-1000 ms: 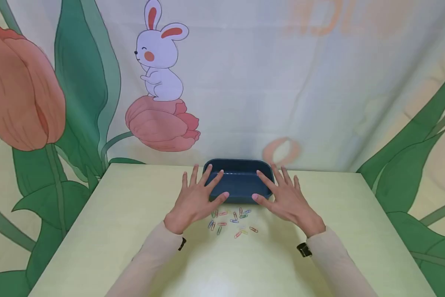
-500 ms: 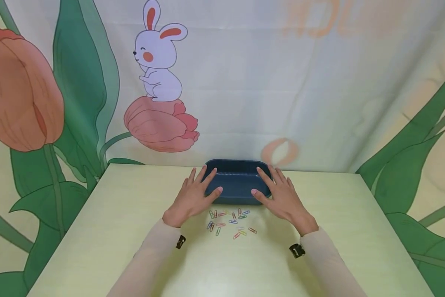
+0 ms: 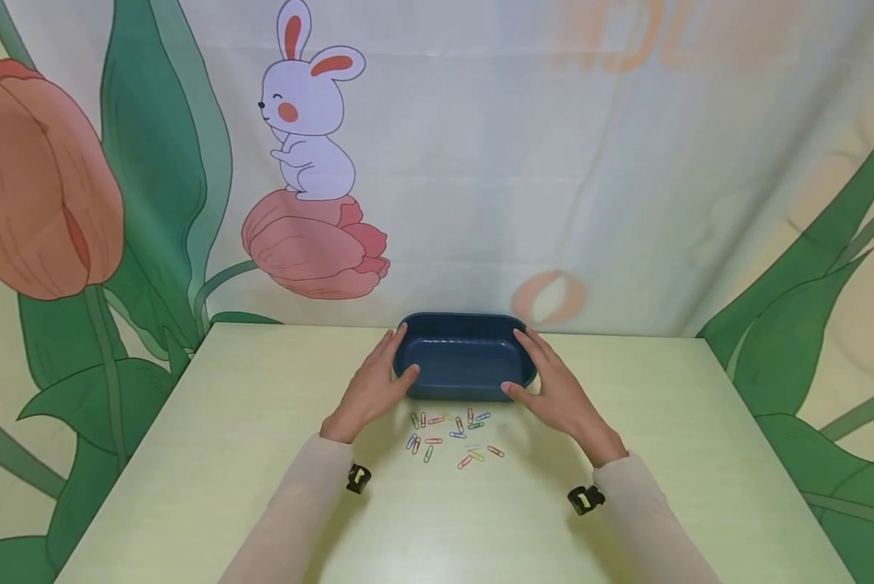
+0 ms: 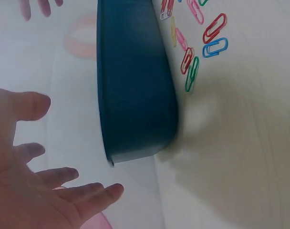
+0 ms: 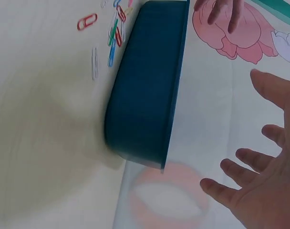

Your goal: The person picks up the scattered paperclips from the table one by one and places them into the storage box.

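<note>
A dark blue rectangular plastic box stands near the table's back edge, its open top facing up and nothing visible inside. At its left end is my left hand, thumb and fingers spread apart. The left wrist view has a gap between that hand and the box wall. My right hand is spread likewise at the right end. In the right wrist view its fingers are also apart from the wall. Several coloured paper clips lie scattered in front of the box.
The pale table reaches back to a hanging cloth printed with a rabbit and tulips, close behind the box. A small black device sits at the left wrist, another black device at the right.
Both hands have come down from above the box to its two ends, their fingers uncovering its inside. The box and paper clips have stayed in place.
</note>
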A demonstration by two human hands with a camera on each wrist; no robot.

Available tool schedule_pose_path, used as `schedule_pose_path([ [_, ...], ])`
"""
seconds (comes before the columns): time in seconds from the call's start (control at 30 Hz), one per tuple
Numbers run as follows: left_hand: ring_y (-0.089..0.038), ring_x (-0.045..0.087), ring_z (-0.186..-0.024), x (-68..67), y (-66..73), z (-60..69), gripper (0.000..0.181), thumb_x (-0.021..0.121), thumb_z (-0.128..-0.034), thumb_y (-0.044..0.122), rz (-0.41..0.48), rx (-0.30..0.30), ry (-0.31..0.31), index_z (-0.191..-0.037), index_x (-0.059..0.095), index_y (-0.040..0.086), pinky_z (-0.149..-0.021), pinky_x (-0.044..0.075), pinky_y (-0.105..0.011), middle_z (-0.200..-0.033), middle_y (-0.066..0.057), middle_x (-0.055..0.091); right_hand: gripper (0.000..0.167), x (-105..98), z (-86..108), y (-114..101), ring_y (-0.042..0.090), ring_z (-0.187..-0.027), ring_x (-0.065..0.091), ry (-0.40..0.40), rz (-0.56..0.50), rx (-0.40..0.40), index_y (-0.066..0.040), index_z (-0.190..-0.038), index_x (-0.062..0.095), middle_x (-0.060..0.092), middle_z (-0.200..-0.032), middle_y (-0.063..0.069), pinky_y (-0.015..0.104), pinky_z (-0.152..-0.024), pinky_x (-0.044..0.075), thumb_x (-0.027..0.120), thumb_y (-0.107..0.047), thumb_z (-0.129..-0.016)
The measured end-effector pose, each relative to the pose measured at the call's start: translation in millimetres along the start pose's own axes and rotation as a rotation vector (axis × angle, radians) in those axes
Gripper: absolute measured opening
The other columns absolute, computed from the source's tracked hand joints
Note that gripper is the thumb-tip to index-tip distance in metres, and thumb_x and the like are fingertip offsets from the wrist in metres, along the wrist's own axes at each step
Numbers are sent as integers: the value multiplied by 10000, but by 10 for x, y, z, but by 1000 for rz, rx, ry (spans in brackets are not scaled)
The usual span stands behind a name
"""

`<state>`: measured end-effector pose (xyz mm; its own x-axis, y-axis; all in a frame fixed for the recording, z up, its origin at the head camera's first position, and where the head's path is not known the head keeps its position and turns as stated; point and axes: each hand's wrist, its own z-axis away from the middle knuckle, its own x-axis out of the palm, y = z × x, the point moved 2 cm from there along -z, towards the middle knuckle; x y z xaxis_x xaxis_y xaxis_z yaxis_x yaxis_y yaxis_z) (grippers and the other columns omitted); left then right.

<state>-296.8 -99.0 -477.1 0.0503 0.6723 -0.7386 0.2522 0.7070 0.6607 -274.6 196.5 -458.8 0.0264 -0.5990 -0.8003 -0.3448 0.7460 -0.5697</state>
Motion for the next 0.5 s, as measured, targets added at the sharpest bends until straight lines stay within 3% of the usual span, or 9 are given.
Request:
schedule_pose_path([
  [0.2, -351, 285, -1476, 60, -77, -57, 731, 573, -970, 268, 65, -26, 45, -1583, 185, 179, -1194, 280, -561, -1615, -143, 255, 769, 66, 42, 20, 342, -1444, 345, 71, -63, 9, -264, -1547, 297, 297, -1600, 83, 595, -1128, 365, 702, -362, -901],
  [0.4, -406, 422, -1386, 129, -196, -113, 692, 579, -968, 220, 174, -95, 94, -1563, 235, 141, -1143, 372, -545, -1546, -210, 369, 665, 167, 115, 11, 321, -1339, 490, 98, -312, 45, -146, -1466, 447, 467, -1494, 90, 506, -1054, 482, 742, -243, -878],
  [0.5, -443, 481, -1324, 146, -247, -138, 653, 568, -979, 210, 231, -125, 107, -1550, 263, 126, -1092, 433, -541, -1502, -269, 404, 609, 207, 156, 13, 310, -1288, 539, 113, -386, 67, -130, -1413, 510, 532, -1440, 93, 506, -1026, 503, 756, -216, -862],
])
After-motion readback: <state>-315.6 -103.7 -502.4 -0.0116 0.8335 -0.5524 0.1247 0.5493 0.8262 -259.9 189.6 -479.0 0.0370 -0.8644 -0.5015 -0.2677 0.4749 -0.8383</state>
